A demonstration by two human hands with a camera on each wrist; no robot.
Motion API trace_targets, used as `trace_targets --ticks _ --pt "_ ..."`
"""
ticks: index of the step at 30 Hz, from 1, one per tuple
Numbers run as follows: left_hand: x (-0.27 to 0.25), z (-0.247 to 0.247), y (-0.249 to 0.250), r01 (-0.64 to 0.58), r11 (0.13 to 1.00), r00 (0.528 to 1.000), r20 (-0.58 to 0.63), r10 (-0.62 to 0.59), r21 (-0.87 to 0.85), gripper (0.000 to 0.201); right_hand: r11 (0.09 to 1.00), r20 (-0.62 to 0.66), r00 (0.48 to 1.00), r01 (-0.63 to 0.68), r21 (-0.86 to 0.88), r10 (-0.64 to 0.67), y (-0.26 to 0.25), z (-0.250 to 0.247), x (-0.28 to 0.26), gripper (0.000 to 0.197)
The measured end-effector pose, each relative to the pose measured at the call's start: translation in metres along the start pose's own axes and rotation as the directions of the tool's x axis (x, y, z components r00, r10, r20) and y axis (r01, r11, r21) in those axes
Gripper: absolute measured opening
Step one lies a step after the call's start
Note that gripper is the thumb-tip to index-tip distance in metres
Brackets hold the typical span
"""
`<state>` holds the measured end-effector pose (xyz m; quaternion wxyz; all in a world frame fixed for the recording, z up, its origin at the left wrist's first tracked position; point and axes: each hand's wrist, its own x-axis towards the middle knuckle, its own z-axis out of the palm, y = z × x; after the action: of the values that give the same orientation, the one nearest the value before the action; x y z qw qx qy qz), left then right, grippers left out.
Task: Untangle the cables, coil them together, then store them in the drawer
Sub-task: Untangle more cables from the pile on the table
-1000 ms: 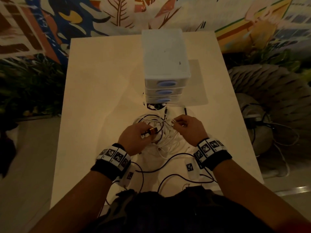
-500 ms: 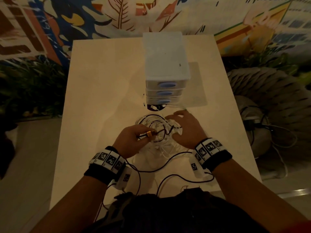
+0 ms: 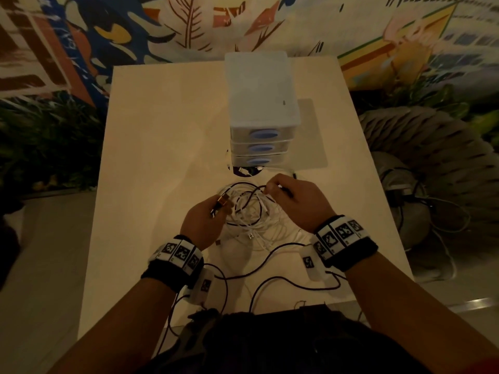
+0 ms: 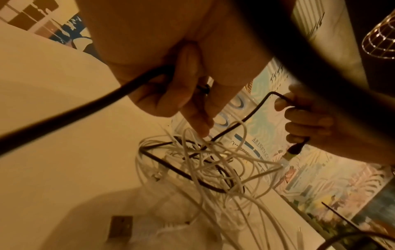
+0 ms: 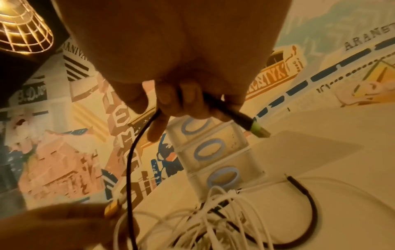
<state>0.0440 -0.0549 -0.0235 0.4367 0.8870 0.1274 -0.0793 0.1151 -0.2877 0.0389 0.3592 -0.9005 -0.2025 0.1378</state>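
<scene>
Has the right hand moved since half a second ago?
Yes. The right hand has lifted off the tangled white cables and now grips the black cable, nearer the white plastic drawer unit.

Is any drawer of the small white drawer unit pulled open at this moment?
No, in the head view all three drawers of the drawer unit sit flush and closed, their blue handles stacked in line.

white table [image 3: 151, 163] | painted mural wall [image 3: 162, 28] behind | lit wire-cage lamp [image 5: 19, 28] overhead | grey ribbed pouf [image 3: 437, 157] beside table
</scene>
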Motion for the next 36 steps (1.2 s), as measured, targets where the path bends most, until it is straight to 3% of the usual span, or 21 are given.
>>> trace_targets --ticks 5,8,13,15,18,20,23,26,28,32,36 --pt "0.0 0.006 -0.003 -0.022 0.982 0.992 0.124 -0.001 0.19 0.023 0.996 -0.044 0.997 -0.068 -0.055 0.066 0.014 -0.011 -0.009 0.026" --pt "0.002 0.007 -0.003 -0.03 0.974 0.986 0.167 -0.009 0.226 0.026 0.988 0.057 0.99 -0.125 -0.093 0.131 0.029 -0.015 -0.016 0.021" --pt "0.008 0.01 0.0 0.0 0.939 0.971 0.226 -0.083 0.344 0.063 0.967 0.258 0.932 -0.246 -0.063 0.254 0.046 -0.017 -0.028 0.019" --pt "0.01 0.013 0.003 -0.054 0.933 0.973 0.229 -0.031 0.355 0.057 0.969 0.265 0.933 -0.222 -0.107 0.243 0.049 -0.013 -0.03 0.019" --pt "0.012 0.017 0.011 -0.177 0.912 0.956 0.287 0.069 0.37 0.032 0.981 0.277 0.944 -0.152 -0.122 0.181 0.044 -0.008 -0.028 0.034" --pt "0.012 0.017 0.019 -0.207 0.909 0.937 0.339 0.078 0.362 0.029 0.986 0.299 0.942 -0.124 -0.115 0.153 0.036 -0.006 -0.025 0.043" --pt "0.011 0.015 0.027 -0.142 0.952 0.948 0.313 0.052 0.271 0.04 0.988 0.241 0.962 -0.1 -0.118 0.126 0.029 -0.003 -0.018 0.035" --pt "0.013 0.013 0.026 -0.079 0.978 0.957 0.289 0.021 0.191 0.026 0.992 0.162 0.986 -0.022 -0.123 0.042 0.027 0.0 -0.013 0.016" --pt "0.014 0.013 0.022 -0.07 0.982 0.948 0.319 0.011 0.175 0.018 0.989 0.134 0.991 0.009 -0.146 0.011 0.027 0.003 -0.008 0.015" --pt "0.015 0.016 0.015 -0.057 0.988 0.955 0.295 0.012 0.144 0.023 0.986 0.076 0.997 -0.011 -0.168 0.024 0.027 0.009 0.0 0.016" --pt "0.015 0.018 0.012 -0.076 0.99 0.958 0.283 0.04 0.118 0.013 0.987 0.093 0.992 -0.07 -0.148 0.085 0.028 0.015 0.0 0.015"
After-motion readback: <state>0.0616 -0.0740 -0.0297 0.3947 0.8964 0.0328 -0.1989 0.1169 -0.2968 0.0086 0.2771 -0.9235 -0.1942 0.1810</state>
